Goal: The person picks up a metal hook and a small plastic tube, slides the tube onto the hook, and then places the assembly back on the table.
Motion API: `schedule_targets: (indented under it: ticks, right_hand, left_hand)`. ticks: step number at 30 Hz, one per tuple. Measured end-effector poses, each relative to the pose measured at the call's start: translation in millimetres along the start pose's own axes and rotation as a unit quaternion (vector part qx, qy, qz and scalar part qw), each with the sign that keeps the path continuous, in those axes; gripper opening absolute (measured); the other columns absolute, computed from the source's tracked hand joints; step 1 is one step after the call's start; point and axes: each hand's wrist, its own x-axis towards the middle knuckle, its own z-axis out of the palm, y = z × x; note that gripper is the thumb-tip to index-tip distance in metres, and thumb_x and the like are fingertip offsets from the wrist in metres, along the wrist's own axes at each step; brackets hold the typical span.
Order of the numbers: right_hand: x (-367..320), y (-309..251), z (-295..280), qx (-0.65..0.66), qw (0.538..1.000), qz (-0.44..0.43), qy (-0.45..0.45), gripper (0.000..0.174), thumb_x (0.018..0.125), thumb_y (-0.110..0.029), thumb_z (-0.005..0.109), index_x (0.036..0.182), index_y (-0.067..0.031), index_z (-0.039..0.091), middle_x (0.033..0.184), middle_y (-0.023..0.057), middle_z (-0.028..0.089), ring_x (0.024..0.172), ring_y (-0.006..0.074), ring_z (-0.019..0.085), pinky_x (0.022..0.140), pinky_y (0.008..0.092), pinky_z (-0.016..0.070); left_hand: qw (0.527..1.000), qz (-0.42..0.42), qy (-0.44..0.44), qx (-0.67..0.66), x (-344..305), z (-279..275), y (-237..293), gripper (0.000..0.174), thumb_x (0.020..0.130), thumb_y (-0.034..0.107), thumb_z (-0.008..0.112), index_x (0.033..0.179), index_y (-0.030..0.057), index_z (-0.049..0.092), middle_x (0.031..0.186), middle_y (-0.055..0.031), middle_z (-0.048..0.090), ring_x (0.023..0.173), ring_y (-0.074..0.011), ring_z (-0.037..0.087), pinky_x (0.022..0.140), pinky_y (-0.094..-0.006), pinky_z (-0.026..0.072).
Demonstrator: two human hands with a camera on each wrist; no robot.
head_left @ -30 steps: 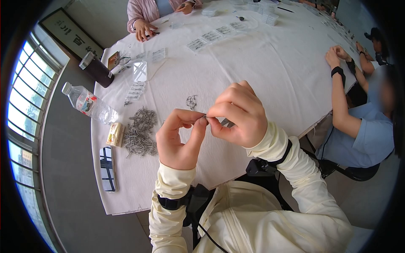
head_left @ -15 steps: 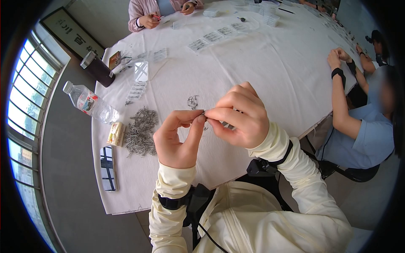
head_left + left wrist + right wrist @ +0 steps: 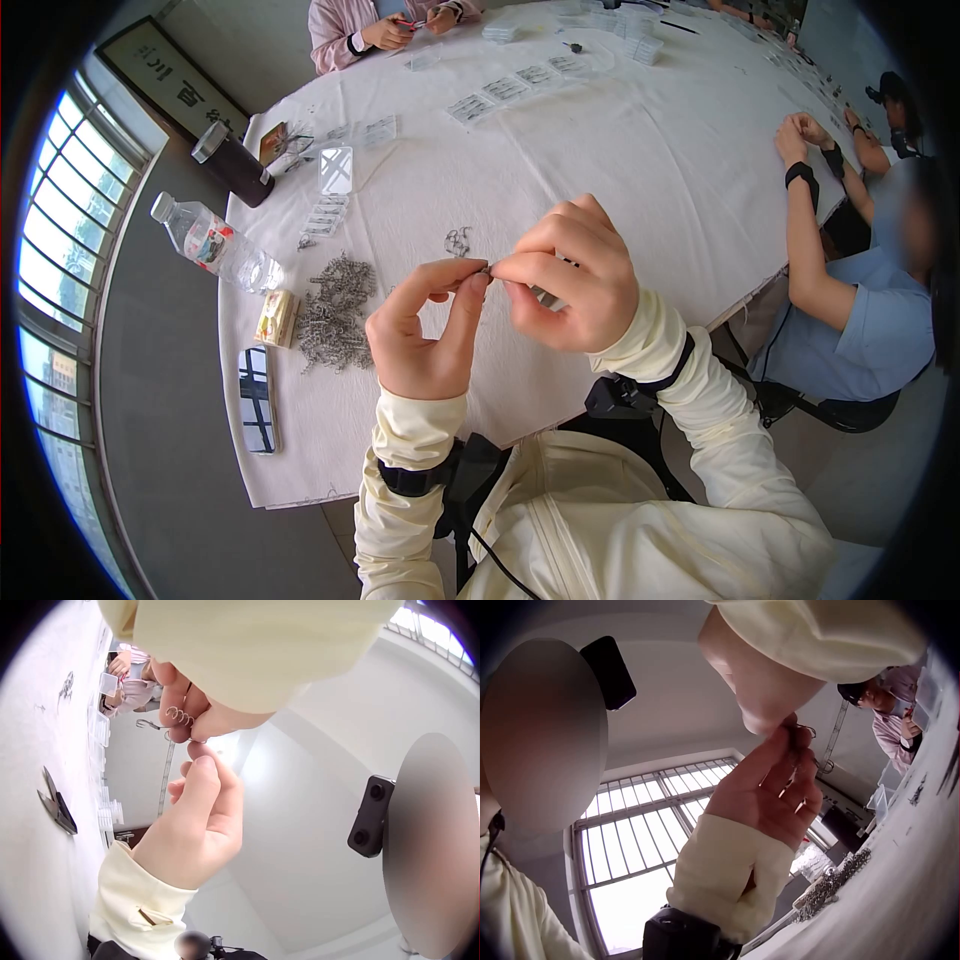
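The framed sign (image 3: pixel 171 81) bears 百 among its Chinese characters (the bottle label (image 3: pixel 208 243) is too small to read).

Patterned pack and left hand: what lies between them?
The head view shows a heap of wire pieces between the patterned pack and the left hand.

Metal wire coil (image 3: pixel 178 716), pale, open-wound, several loops showing, raised above near part of bench (image 3: pixel 640 200), pinched where fingers of left hand (image 3: pixel 425 335) and right hand (image 3: pixel 580 285) meet. Thin dark hook (image 3: pixel 148 724), tip curved, juts beside coil, toward bench; whether joined, fingers hide.
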Motion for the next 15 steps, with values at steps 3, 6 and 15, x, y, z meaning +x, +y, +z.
schedule_targets:
  ticks: [3, 6, 15]
  right_hand:
    - [0.8, 1.9, -0.6, 0.032, 0.999, 0.028, 0.021, 0.025, 0.066, -0.002, 0.075, 0.087, -0.011, 0.067, 0.081, -0.0022, 0.057, 0.069, 0.0157, 0.054, 0.067, 0.0317, 0.0357]
    - [1.9, 0.9, 1.4, 0.056, 0.996, 0.059, 0.023, 0.025, 0.067, -0.003, 0.077, 0.088, -0.0113, 0.066, 0.083, -0.0025, 0.058, 0.07, 0.0157, 0.054, 0.068, 0.0316, 0.0357]
    - [-0.4, 3.5, 4.3, 0.045, 0.997, 0.057, 0.022, 0.024, 0.068, -0.004, 0.078, 0.086, -0.0124, 0.065, 0.083, -0.0031, 0.057, 0.071, 0.0152, 0.054, 0.069, 0.0315, 0.0368]
  left_hand:
    - [1.0, -0.002, -0.001, -0.011, 0.2, 0.0, 0.5, 0.009, 0.087, 0.002, 0.071, 0.096, 0.0004, 0.072, 0.083, -0.0054, 0.073, 0.075, -0.0112, 0.064, 0.074, -0.0258, 0.048]
    - [1.0, -0.003, -0.003, -0.016, -0.2, 0.6, 0.1, 0.009, 0.087, 0.001, 0.07, 0.096, 0.0003, 0.071, 0.083, -0.0055, 0.073, 0.076, -0.0112, 0.064, 0.074, -0.0259, 0.0479]
    - [1.0, -0.005, -0.009, -0.014, 0.0, 2.8, -0.3, 0.009, 0.086, 0.001, 0.07, 0.096, 0.0001, 0.07, 0.086, -0.0057, 0.073, 0.077, -0.0124, 0.064, 0.075, -0.0267, 0.0484]
